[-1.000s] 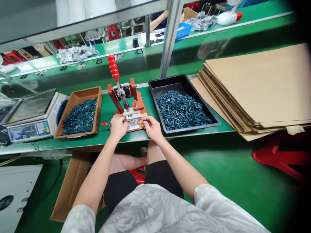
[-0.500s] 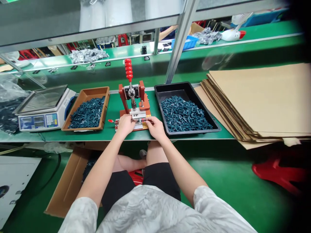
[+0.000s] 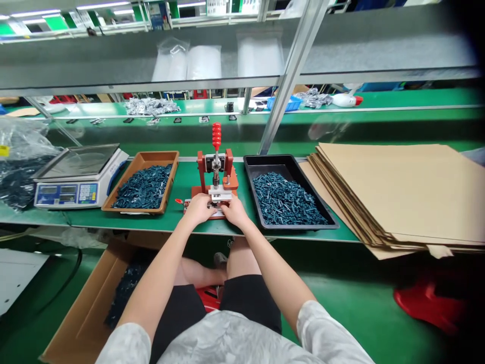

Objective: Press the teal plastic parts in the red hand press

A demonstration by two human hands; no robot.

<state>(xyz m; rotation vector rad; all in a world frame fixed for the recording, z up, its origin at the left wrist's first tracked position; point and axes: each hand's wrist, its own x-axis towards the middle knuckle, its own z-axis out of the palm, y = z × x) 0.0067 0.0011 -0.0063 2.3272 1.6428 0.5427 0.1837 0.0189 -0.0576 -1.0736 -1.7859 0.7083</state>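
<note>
Clear plastic bag [image 3: 28,136] holds dark parts. Cardboard box [image 3: 89,298], below, has dark pieces inside. Brown tray [image 3: 159,158]: teal pieces, heaped. Left hand [image 3: 199,210], red-handled toggle press [image 3: 216,174] between trays, right hand [image 3: 235,211]; fingers bent at its base, can't tell if grasping. Black tray [image 3: 268,170]: thin teal strips.

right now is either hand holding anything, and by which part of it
Cannot be told: the left hand and right hand are at the front of the red-handled press, with any hold hidden or too small to see.
</note>
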